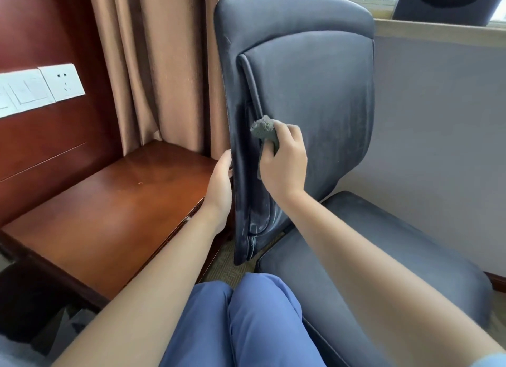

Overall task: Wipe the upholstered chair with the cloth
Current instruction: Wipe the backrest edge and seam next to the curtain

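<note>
Gripping a grey cloth [264, 129] against the chair [315, 92] backrest, right hand [284, 161], left hand [220, 186] clasping its edge, no legible writing

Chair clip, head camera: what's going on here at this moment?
A person is cleaning a dark upholstered chair. The right hand grips a bunched grey cloth and presses it against the backrest by the raised seam on its left side. The left hand holds the backrest's left edge. A wooden desk stands to the left, beside brown curtains.
</note>
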Motion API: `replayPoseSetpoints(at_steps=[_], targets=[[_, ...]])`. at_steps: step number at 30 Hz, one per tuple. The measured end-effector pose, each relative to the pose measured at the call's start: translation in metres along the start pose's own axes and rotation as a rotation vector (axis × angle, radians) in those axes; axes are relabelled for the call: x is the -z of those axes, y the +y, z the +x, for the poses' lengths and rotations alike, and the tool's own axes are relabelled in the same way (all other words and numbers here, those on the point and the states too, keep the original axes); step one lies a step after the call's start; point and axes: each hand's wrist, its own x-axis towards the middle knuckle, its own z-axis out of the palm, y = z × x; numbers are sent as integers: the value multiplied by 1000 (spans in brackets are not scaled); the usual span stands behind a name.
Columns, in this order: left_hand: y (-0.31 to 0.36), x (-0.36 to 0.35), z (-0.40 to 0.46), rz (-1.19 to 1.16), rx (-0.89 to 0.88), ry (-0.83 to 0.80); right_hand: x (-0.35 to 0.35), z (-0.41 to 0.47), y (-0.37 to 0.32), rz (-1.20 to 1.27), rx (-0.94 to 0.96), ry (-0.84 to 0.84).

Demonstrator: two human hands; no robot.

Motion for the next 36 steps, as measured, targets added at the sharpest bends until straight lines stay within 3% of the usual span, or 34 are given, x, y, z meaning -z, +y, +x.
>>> replayPoseSetpoints(at_steps=[4, 10, 16, 20, 24, 28, 31, 36], targets=[[-18, 1, 5, -42, 6, -14, -1, -70, 46, -50, 3, 7], [-27, 3, 17, -47, 12, 14, 6, -102, 55, 28, -273, -145], [-39, 1, 20, -37, 16, 27, 8, -28, 21, 169, -228, 52], [-46, -1, 22, -71, 1, 1, -4, -20, 28, 66, -88, 128], [-51, 0, 26, -50, -33, 21, -11, -83, 65, -11, -57, 107], [-54, 0, 30, -37, -7, 34, -7, -122, 78, -77, -179, -25], [-52, 2, 34, -16, 5, 22, 2, -104, 69, -32, -249, -67], [-54, 0, 38, -44, 6, 16, 4, -33, 35, 60, -142, 16]])
